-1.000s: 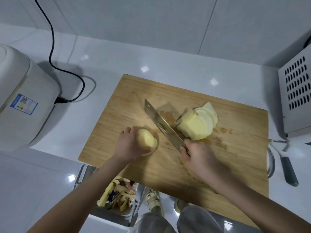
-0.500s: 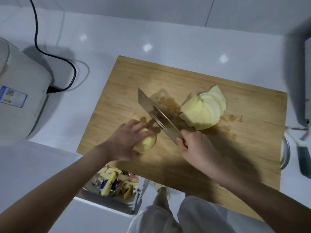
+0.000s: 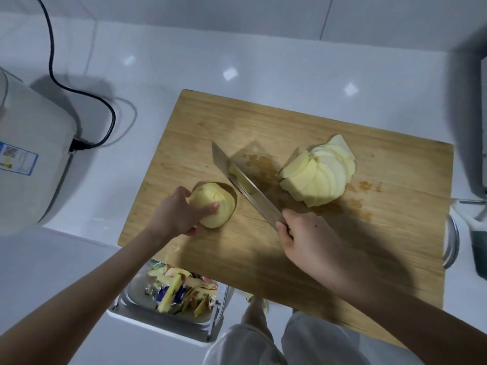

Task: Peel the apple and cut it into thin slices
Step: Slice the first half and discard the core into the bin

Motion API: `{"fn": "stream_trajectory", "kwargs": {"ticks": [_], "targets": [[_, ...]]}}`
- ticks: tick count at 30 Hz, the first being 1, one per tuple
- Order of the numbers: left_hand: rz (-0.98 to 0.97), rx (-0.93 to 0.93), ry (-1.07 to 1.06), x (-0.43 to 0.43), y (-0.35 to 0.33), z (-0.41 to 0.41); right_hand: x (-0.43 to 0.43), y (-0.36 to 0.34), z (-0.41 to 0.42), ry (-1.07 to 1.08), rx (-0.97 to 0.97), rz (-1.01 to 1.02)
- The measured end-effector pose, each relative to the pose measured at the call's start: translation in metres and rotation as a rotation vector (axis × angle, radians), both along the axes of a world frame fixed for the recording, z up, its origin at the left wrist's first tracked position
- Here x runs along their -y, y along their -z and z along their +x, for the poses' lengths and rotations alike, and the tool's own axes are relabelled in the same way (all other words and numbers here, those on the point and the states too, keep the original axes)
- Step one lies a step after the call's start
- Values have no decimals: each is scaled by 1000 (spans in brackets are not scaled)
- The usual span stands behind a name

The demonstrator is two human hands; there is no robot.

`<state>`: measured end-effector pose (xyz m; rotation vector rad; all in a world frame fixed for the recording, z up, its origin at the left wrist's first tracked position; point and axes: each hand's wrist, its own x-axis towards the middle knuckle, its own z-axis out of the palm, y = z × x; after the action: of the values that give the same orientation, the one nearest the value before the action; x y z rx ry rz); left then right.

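A peeled, pale yellow apple half [image 3: 214, 206] rests on the wooden cutting board [image 3: 303, 122] near its left edge. My left hand [image 3: 179, 214] grips it from the left, thumb across its top. My right hand [image 3: 308, 241] holds the handle of a broad steel knife [image 3: 247, 185], whose blade slants up and left just to the right of the apple half. A fanned stack of thin apple slices [image 3: 320, 171] lies on the board to the right of the blade.
A white appliance [image 3: 29, 164] with a black cord [image 3: 79, 83] stands on the white counter at left. An open bin with peels [image 3: 179, 291] sits below the board's front edge. A metal rim and a dark-handled tool [image 3: 474, 233] lie at right.
My left hand has turned the apple half and shifted it slightly left on the board. The knife has stayed slanted beside it, and the view has drifted a little.
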<state>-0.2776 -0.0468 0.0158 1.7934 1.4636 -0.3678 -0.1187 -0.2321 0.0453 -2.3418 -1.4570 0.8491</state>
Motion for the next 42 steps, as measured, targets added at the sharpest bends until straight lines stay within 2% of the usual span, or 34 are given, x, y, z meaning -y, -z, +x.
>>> {"fn": "stream_trajectory", "kwargs": {"ticks": [1, 3, 6, 16, 42], "targets": [[108, -46, 131, -1, 2, -4, 0, -2, -1, -18, 10, -5], [322, 50, 320, -3, 6, -10, 0, -5, -3, -47, 24, -20], [402, 237, 479, -6, 8, -12, -2, -8, -4, -69, 37, -47], [463, 248, 502, -8, 9, -8, -8, -16, -3, -156, 53, -94], [540, 307, 575, -14, 14, -7, -37, -21, 4, -180, 58, -136]]}}
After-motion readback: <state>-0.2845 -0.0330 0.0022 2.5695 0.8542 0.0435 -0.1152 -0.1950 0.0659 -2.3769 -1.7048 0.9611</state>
